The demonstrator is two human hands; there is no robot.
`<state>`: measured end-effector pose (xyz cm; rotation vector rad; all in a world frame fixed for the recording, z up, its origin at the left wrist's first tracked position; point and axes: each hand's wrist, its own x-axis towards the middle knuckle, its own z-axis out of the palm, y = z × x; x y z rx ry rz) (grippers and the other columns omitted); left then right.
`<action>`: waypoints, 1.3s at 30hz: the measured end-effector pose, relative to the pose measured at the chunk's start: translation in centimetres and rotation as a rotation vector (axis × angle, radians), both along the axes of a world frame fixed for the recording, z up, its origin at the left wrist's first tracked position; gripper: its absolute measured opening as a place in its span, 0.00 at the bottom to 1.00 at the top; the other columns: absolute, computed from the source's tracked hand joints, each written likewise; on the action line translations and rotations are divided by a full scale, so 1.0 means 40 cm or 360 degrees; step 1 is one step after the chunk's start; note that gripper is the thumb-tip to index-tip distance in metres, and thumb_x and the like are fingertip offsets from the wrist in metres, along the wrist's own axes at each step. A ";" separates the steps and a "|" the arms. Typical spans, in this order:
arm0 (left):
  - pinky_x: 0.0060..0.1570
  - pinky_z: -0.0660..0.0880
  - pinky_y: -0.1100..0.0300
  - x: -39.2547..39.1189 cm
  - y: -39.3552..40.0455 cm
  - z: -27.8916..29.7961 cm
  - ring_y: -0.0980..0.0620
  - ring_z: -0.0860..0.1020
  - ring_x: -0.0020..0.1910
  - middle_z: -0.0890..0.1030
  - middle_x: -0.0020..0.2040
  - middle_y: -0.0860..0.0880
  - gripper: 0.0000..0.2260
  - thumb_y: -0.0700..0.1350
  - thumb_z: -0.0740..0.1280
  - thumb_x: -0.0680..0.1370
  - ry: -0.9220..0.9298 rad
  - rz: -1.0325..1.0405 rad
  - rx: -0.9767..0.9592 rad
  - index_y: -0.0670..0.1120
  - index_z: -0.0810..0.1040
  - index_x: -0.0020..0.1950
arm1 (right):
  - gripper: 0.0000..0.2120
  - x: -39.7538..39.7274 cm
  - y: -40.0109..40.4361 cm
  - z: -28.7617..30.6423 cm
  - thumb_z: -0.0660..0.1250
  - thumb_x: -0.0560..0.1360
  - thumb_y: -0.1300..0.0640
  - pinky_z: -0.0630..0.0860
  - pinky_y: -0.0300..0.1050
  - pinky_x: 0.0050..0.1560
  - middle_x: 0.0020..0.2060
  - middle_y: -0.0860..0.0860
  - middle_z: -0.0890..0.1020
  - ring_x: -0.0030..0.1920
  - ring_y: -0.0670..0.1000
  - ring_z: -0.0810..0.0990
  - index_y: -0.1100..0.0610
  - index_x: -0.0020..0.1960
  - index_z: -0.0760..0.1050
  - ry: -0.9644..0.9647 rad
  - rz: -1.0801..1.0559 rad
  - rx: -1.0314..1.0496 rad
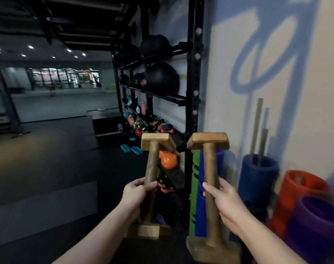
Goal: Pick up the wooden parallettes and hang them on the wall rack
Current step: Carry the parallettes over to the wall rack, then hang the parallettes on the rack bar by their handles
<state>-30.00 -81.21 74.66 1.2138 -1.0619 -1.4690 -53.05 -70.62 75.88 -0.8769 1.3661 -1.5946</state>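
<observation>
I hold two wooden parallettes upright in front of me, each a round bar with a flat wooden block at both ends. My left hand (136,195) grips the bar of the left parallette (153,161) about halfway down. My right hand (222,201) grips the bar of the right parallette (210,162) at its middle. Directly behind them stands the black wall rack (194,77), a tall perforated upright with shelf arms reaching left along the wall.
Black medicine balls (162,77) fill the rack's upper shelves; coloured kettlebells (168,159) and dumbbells sit lower. Rolled blue (257,176), orange (299,189) and purple (318,225) mats and sticks stand by the wall on the right. A black plyo box (107,122) sits on dark floor at left.
</observation>
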 end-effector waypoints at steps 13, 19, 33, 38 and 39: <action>0.30 0.79 0.58 -0.033 -0.948 0.218 0.47 0.84 0.36 0.85 0.44 0.39 0.14 0.39 0.74 0.75 0.0031 -0.0055 -0.0395 0.41 0.80 0.60 | 0.10 -0.022 -0.936 0.148 0.70 0.76 0.69 0.80 0.42 0.26 0.27 0.52 0.85 0.27 0.49 0.83 0.63 0.57 0.77 -0.0084 0.0165 -0.0082; 0.37 0.78 0.55 -0.125 -1.393 0.347 0.45 0.83 0.42 0.85 0.46 0.41 0.19 0.41 0.75 0.75 -0.0125 -0.0217 -0.0579 0.41 0.79 0.64 | 0.10 -0.066 -1.331 0.293 0.75 0.74 0.61 0.77 0.44 0.35 0.40 0.57 0.83 0.39 0.52 0.82 0.60 0.54 0.81 -0.0026 -0.0022 -0.0178; 0.51 0.79 0.46 -0.417 -2.147 0.533 0.39 0.81 0.50 0.83 0.51 0.37 0.08 0.44 0.72 0.78 -0.0315 -0.0661 -0.0690 0.42 0.80 0.54 | 0.09 -0.211 -2.041 0.492 0.72 0.77 0.54 0.84 0.56 0.47 0.40 0.57 0.83 0.42 0.56 0.84 0.60 0.52 0.82 0.0225 -0.0406 -0.0352; 0.44 0.81 0.49 -0.512 -2.349 0.548 0.42 0.81 0.42 0.82 0.44 0.38 0.10 0.43 0.73 0.77 -0.0379 -0.0931 -0.0726 0.38 0.81 0.53 | 0.04 -0.245 -2.183 0.501 0.73 0.77 0.56 0.81 0.49 0.40 0.39 0.57 0.83 0.39 0.54 0.82 0.57 0.47 0.83 0.0281 -0.0729 -0.0316; 0.42 0.80 0.49 -0.530 -2.381 0.548 0.42 0.81 0.42 0.81 0.44 0.38 0.10 0.43 0.73 0.77 -0.0372 -0.0993 -0.0737 0.38 0.81 0.53 | 0.04 -0.255 -2.203 0.498 0.73 0.77 0.57 0.81 0.49 0.39 0.39 0.57 0.83 0.39 0.55 0.82 0.58 0.48 0.82 0.0272 -0.0783 -0.0290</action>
